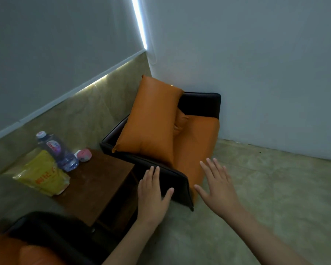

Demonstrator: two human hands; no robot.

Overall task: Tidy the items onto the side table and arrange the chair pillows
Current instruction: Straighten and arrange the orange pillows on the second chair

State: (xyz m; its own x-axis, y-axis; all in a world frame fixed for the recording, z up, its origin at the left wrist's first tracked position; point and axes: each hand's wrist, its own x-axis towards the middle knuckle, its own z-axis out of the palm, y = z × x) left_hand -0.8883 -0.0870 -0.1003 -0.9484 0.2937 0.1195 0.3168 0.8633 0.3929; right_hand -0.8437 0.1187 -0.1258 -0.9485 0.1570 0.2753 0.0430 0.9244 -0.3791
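Head view shows both hands released, fingers straight and spread. The left hand (153,190) lies flat on the near arm of the chair (199,102), and the right hand (218,184) hovers over the seat's front edge, holding nothing. At 12 o'clock from them the large pillow (151,121) leans askew, with a smaller pillow (181,121) tucked at its 3 o'clock. The bottle (57,152) and yellow packet (42,173) sit on the side table (97,184) at 9 o'clock. It is best to take the large pillow by its 2 side edges and stand it square against the backrest.

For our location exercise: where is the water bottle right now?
In the head view, the bottle is at left on the side table, between the yellow packet and a small pink item.
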